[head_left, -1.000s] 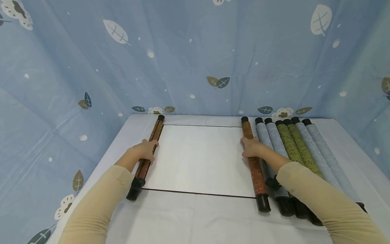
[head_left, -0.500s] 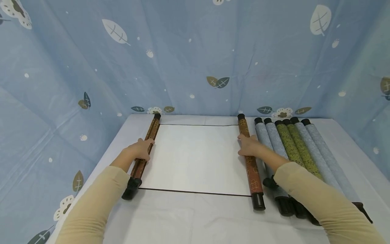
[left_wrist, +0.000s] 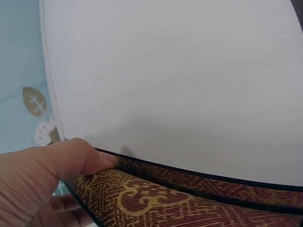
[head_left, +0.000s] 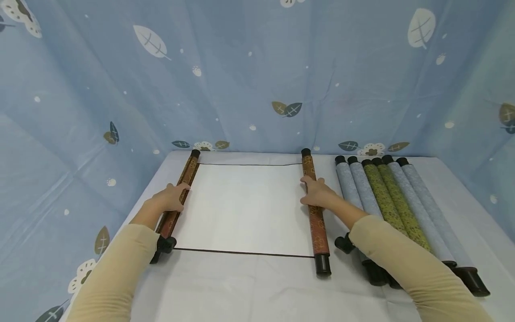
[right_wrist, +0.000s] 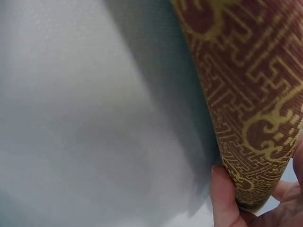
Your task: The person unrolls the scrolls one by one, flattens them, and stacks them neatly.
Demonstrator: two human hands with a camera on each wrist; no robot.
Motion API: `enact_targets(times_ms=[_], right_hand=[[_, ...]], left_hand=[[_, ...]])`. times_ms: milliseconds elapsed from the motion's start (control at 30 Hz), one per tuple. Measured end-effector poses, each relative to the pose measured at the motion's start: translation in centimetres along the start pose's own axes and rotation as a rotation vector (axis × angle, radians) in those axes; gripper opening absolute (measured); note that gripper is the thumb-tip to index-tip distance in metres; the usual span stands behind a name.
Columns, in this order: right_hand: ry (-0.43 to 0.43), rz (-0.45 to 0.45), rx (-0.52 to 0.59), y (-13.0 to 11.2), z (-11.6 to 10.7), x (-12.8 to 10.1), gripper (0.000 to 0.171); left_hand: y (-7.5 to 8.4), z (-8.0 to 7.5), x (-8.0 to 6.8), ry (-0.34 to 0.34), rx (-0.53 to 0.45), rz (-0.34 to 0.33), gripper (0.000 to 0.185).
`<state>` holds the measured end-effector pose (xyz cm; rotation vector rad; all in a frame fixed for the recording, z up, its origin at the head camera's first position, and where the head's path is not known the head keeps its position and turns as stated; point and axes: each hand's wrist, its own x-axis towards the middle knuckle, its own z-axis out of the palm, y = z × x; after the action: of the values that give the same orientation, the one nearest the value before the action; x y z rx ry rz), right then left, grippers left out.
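A blue cloth backdrop [head_left: 257, 76] printed with leaves hangs around three sides of a white table [head_left: 249, 290], which keeps everything behind the work plain. On the table lies a half-unrolled scroll: its white sheet [head_left: 245, 208], edged with a thin dark line, is stretched flat between two brown patterned rolls that run from near to far. The sheet lies smooth, and I judge that is because each roll is pinned down by a hand, so neither can curl back toward the middle.

To the right, apart from the open scroll, six rolled scrolls [head_left: 392, 205] lie side by side, touching, blue-grey and green, with black end caps; they look parked out of the way.

The left roll [head_left: 177, 201] sits at the left edge of the sheet. The left hand [head_left: 170, 198] lies over its middle, and in the left wrist view the thumb curls against the brocade, so it grips the roll. The right roll [head_left: 315, 214] bounds the sheet's right edge. The right hand [head_left: 318, 193] is wrapped over it, and the right wrist view shows a fingertip hooked under its curve, a closed hold.
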<state>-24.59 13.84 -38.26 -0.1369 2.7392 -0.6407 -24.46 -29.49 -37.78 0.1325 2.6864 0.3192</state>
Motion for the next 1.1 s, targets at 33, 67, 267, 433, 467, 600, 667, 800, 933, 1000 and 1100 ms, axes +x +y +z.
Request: enact_targets(times_ms=[33, 67, 267, 433, 467, 600, 667, 800, 933, 1000, 1100], right_hand=[[0.001, 0.003, 0.001, 0.0, 0.1, 0.0, 0.072], [0.002, 0.007, 0.0, 0.0, 0.1, 0.1, 0.071], [0.007, 0.028, -0.028, 0.3, 0.7, 0.3, 0.07], [0.004, 0.003, -0.063, 0.6, 0.7, 0.3, 0.073], [0.006, -0.004, -0.068, 0.7, 0.7, 0.3, 0.074], [0.024, -0.032, -0.07, 1.2, 0.4, 0.1, 0.082], [0.028, -0.036, -0.065, 1.2, 0.3, 0.0, 0.086], [0.021, -0.033, -0.072, 1.5, 0.2, 0.1, 0.093], [0.027, -0.042, -0.1, 1.8, -0.1, -0.1, 0.1], [0.027, -0.042, -0.113, 2.0, -0.3, -0.2, 0.102], [0.02, -0.04, -0.12, 2.2, -0.5, -0.3, 0.106]], left_hand=[[-0.2, 0.1, 0.1, 0.005, -0.009, 0.004, 0.072], [-0.4, 0.2, 0.1, 0.008, -0.019, 0.011, 0.072], [-1.0, 0.5, 0.1, 0.037, 0.0, 0.041, 0.07], [-1.0, 0.5, -0.3, 0.071, 0.075, 0.047, 0.067], [-1.0, 0.5, -0.4, 0.074, 0.082, 0.046, 0.07], [-1.3, 0.7, -0.3, 0.083, 0.084, 0.05, 0.09], [-1.5, 0.7, -0.1, 0.084, 0.069, 0.049, 0.094], [-2.0, 0.7, -0.2, 0.08, 0.03, 0.044, 0.093], [-2.4, 0.5, -0.4, 0.075, 0.014, 0.034, 0.092], [-2.5, 0.5, -0.6, 0.076, 0.002, 0.036, 0.092], [-2.6, 0.4, -0.8, 0.081, -0.015, 0.047, 0.091]])
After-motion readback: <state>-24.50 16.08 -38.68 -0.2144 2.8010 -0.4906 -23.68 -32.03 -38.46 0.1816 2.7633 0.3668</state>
